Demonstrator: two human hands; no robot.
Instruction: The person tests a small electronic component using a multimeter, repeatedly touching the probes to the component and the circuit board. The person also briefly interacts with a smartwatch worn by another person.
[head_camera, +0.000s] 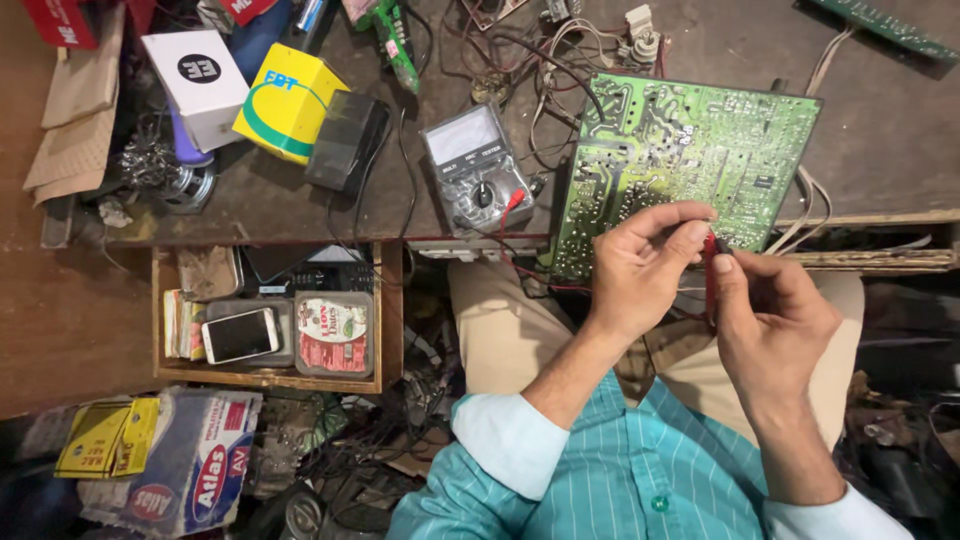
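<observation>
Pinching red-and-black meter probes between left hand and right hand, both closed, tips already at green circuit board, grey analog multimeter alongside.

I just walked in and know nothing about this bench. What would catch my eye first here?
First the big green circuit board lying near the workbench's front edge, with the left hand and right hand pinching a red probe together just in front of it. Beside the board, to its left, sits a grey analog multimeter. Farther left, an open wooden drawer holds a white phone.
</observation>
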